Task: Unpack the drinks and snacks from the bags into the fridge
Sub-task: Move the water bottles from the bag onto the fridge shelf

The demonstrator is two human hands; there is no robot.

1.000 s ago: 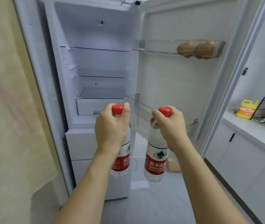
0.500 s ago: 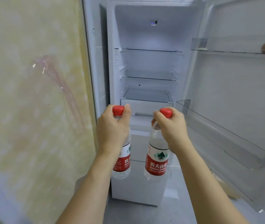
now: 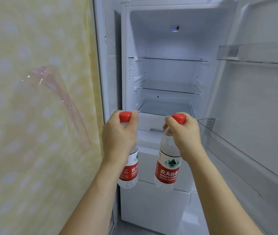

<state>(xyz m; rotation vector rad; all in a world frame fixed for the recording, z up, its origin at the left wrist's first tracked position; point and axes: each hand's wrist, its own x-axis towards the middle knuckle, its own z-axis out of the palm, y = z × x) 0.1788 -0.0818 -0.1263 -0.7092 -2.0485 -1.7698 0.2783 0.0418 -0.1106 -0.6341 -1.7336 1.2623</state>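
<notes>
The view has swung left since the earlier frames, so the open fridge [image 3: 168, 73] now fills the middle and a yellow dotted cloth [image 3: 36, 116] covers the area left of it; the eggs once seen in the door's upper rack are out of view. The hands keep the same hold as before. The left hand [image 3: 118, 138] has its grip wrapped round the neck of one water bottle [image 3: 129, 170], just under the red cap, and the right hand [image 3: 184, 138] has its grip closed round the neck of a second water bottle [image 3: 168, 168] in the same way. Both bottles hang upright, side by side but apart, in front of the fridge, below its clear crisper drawer [image 3: 164, 114] and level with the white lower compartment. Two glass shelves [image 3: 168, 89] sit above the drawer inside the fridge. To the right of the fridge cavity the open door [image 3: 261, 107] carries a clear lower door bin [image 3: 236, 150] and an upper door rack [image 3: 256, 53].
</notes>
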